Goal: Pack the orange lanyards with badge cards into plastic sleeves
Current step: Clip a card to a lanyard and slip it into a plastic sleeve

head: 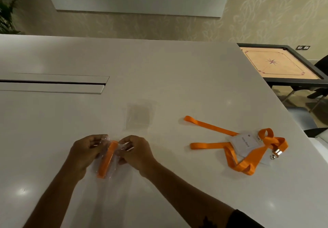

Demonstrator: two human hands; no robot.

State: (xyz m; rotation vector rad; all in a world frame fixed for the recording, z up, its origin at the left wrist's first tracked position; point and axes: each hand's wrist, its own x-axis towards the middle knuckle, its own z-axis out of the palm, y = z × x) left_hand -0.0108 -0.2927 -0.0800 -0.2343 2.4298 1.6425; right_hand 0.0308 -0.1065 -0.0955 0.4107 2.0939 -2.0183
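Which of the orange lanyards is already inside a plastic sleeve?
The folded lanyard between the left hand and right hand, held in a clear sleeve. The other lanyards lie loose on the table at right.

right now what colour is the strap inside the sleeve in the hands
Orange strap, seen through the clear sleeve; the head view shows it best.

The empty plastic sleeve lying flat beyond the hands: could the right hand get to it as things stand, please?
Probably yes, once freed. The empty plastic sleeve lies flat on the white table just beyond the right hand, with nothing between them. But that hand, like the left hand, grips the filled sleeve.
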